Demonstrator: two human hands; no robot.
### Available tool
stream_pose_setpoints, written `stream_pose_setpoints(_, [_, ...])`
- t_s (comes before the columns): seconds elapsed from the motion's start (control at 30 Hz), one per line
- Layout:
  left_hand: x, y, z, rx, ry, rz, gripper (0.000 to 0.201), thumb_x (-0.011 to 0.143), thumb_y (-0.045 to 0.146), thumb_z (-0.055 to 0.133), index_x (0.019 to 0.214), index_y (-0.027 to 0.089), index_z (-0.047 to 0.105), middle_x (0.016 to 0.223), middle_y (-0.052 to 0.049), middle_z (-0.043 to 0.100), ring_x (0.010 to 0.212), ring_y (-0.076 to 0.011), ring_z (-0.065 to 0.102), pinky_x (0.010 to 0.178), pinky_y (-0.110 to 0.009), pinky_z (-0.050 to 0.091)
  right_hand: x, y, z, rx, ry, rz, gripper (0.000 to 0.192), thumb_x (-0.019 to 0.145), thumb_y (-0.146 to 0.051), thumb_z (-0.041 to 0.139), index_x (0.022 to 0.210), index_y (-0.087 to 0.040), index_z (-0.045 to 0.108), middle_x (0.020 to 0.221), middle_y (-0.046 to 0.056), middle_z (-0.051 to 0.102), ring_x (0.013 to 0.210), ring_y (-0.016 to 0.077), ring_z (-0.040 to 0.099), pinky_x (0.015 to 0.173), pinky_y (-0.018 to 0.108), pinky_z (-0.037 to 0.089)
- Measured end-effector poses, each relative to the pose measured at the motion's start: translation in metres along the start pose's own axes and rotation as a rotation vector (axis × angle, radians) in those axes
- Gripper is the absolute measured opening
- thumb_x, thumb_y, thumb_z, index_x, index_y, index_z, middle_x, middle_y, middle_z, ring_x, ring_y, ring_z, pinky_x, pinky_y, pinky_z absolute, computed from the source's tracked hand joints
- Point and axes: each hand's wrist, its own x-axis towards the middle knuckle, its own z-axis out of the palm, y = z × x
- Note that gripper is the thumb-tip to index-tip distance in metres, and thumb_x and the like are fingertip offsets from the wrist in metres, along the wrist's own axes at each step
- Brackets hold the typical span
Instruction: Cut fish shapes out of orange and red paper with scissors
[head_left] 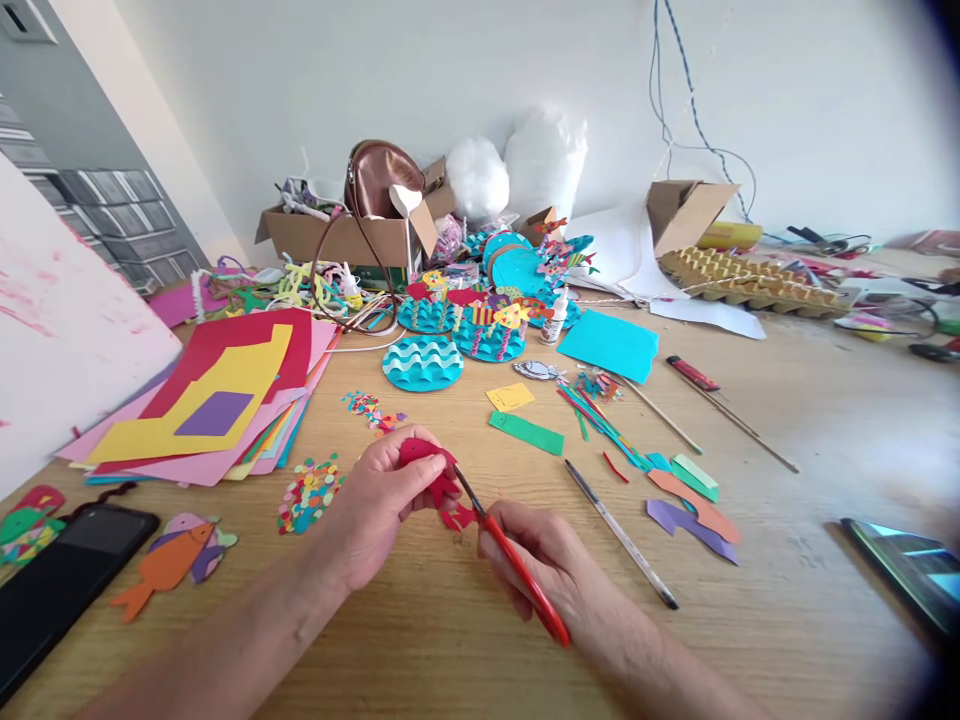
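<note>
Fingers of my left hand (375, 510) pinch the red paper shape (429, 470) above the tabletop (750, 600) near its front edge; my right hand (547, 565) grips red scissors (510, 560), blades at the paper's edge, steadying the cut

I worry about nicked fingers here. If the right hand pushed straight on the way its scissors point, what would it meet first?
The right hand aims its red-handled scissors up-left. First in line is the red paper piece, with the left hand pinching it just behind; depth is unclear.
</note>
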Motion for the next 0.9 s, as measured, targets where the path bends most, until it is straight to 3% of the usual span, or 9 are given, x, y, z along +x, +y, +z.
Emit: stream_pose_setpoints(0.9, [-0.0007, 0.0011, 0.0019, 0.003, -0.023, 0.006, 0.007, 0.077, 0.017, 0.056, 0.07, 0.016, 0.055, 0.066, 0.001, 0.063, 0.058, -0.0098, 0.057, 0.06, -0.022, 0.048, 0.0003, 0.0036, -0.0001, -0.02, -0.024, 0.012, 0.037, 0.085, -0.044, 0.043, 0.059, -0.019, 0.038, 0.044, -0.007, 0.033, 0.041, 0.0065, 0.029, 0.041, 0.021, 0.02])
